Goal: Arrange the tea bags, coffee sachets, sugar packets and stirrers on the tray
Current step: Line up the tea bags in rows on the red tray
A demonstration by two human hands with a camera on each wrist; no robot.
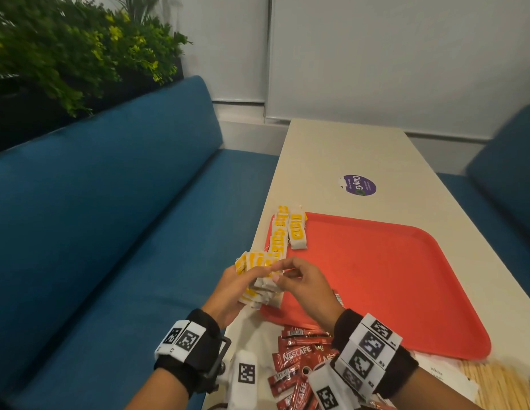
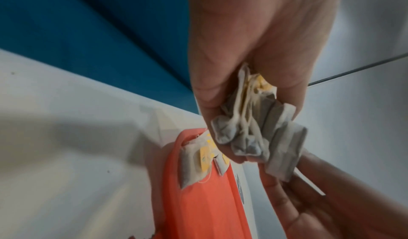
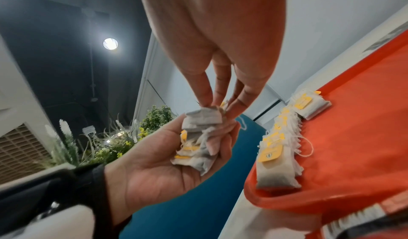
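- Red plastic tray (image 1: 391, 279) lies on the pale table (image 1: 331, 149), its left rim close to the table's left edge.
- Along that left rim runs a row of tea bags (image 1: 280, 232) with yellow tags, overlapping one another; a second short stack of tea bags (image 1: 297, 232) lies just beside the row's far end, on the tray.
- The left hand (image 1: 231, 294), palm up, curls its fingers round a loose bundle of tea bags (image 1: 258, 276), held above the tray's near left corner.
- The right hand (image 1: 302, 284) reaches over to the bundle; its thumb and fingertips (image 3: 206, 96) pinch the top bag's edge, the other fingers bent close together.
- In the left wrist view the bundle's strings look tangled among the bags, though blur makes that hard to confirm.
- Coffee sachets (image 1: 296, 359), red with white lettering, lie in a loose heap on the table just short of the tray's near edge, between the two wrists.
- Wooden stirrers (image 1: 494, 380) lie in a bunch at the near right, beside white paper that may be sugar packets.
- A purple round sticker (image 1: 358, 184) sits on the table beyond the tray.
- A blue bench (image 1: 110, 217) runs along the table's left, with green plants (image 1: 65, 54) behind it.
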